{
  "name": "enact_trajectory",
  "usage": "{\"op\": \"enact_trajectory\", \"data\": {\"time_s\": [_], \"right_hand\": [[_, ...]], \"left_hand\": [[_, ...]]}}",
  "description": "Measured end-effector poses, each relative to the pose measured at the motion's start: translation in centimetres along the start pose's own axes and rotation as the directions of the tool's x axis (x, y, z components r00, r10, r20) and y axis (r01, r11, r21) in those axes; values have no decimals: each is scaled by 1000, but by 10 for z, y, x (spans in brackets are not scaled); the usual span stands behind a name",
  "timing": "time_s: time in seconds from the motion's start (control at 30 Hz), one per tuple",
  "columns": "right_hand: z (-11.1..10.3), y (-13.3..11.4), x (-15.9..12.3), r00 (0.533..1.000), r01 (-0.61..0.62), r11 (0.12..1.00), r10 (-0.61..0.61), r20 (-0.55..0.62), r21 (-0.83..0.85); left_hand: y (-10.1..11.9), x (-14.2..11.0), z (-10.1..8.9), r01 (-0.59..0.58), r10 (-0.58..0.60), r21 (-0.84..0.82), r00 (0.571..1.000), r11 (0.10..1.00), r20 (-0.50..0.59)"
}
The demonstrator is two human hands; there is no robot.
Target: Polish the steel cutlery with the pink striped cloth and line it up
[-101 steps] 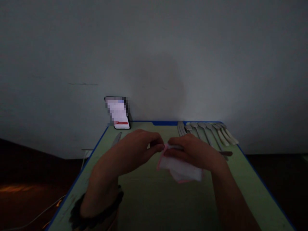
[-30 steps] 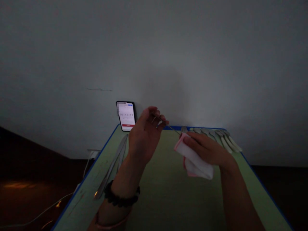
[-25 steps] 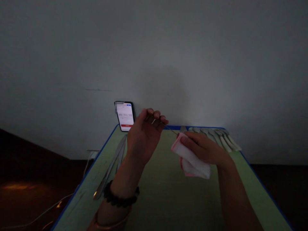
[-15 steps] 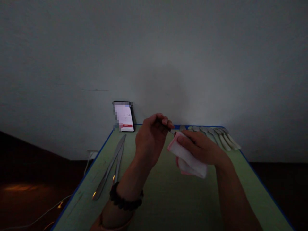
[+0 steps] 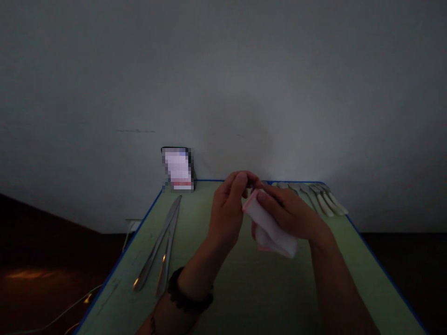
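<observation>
My right hand [image 5: 291, 211] is closed around a white cloth [image 5: 268, 223] with a pink border, which hangs folded below its fingers. My left hand [image 5: 226, 211] meets it at the cloth's upper corner, thumb and fingers curled together. A thin metal utensil, visible between the hands a moment earlier, is now almost wholly hidden by fingers and cloth; its kind does not show. To the left of my left wrist, two table knives lie on the table: a longer outer knife [image 5: 155, 249] and an inner knife [image 5: 167, 256], their tips close together.
Several spoons [image 5: 309, 193] and white-handled forks [image 5: 324, 200] lie in a row at the table's back right. A phone [image 5: 178, 170] leans against the wall at the back left. The green table [image 5: 272, 298] has a blue edge; a white cable [image 5: 59, 316] runs beside it.
My left hand has moved right and turned in towards the cloth, covering the thin utensil that showed between the hands. My right hand and the cloth have shifted slightly left; both knives now show fully.
</observation>
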State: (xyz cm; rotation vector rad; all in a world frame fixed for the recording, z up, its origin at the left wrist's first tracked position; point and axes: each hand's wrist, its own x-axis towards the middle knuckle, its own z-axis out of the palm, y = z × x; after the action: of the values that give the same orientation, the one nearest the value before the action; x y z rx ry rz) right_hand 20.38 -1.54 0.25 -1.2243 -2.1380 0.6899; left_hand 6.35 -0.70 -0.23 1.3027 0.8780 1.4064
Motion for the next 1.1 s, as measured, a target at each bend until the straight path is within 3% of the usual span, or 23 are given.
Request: {"op": "enact_trajectory", "data": {"time_s": [0.13,0.27,0.4,0.53,0.73,0.87,1.03,1.1], "right_hand": [[6,-2,3,998,-13,1000,13,-55,12],[12,-3,5,993,-42,999,39,-114,-18],[14,-2,5,987,-19,999,12,-158,-45],[16,0,6,985,-16,998,4,-173,-66],[18,-2,7,999,-19,994,14,-51,-111],[19,-5,7,999,18,996,-14,40,-92],[20,-9,6,996,32,999,-29,85,-29],[21,-10,6,996,30,1000,-30,85,8]], "left_hand": [[0,0,2,0,0,21,1000,1000,-12],[1,4,-7,-28,34,225,999,974,-23],[2,9,-19,-197,158,430,979,881,126],[4,11,-31,-271,92,603,946,750,311],[20,8,-49,-297,-76,779,912,553,403],[21,8,-54,-329,-117,749,873,576,474],[16,12,-57,-299,-130,624,827,722,546],[16,14,-58,-284,-104,583,834,762,542]]}}
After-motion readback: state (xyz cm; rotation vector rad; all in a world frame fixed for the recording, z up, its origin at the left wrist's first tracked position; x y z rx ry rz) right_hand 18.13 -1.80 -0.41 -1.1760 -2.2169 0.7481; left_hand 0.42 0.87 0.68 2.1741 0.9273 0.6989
